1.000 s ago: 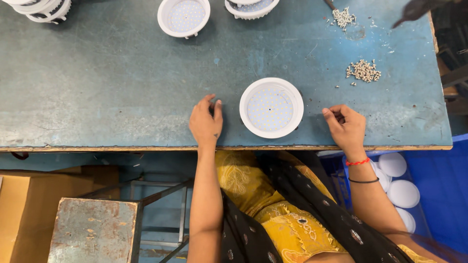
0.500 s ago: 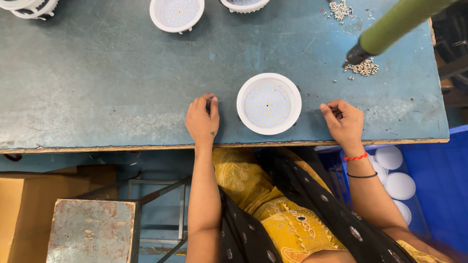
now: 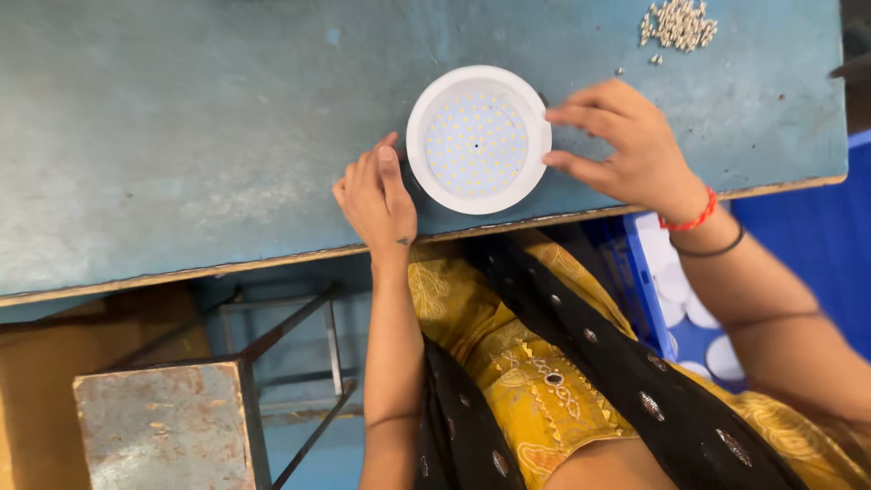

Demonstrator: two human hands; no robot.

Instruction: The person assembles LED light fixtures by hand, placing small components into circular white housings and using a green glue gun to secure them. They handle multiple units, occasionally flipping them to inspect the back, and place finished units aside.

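One round white LED panel light lies face up near the front edge of my blue worktable. My left hand rests open, fingers touching its left rim. My right hand has loosely spread fingertips on its right rim. One heap of small silver screws sits beyond, with two strays beside it.

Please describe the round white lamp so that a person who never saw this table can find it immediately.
Look at the near edge of the worn blue table. Between the left hand and the right hand lies a round white lamp, its face covered with small yellow dots, unlike the loose silver screws farther back.
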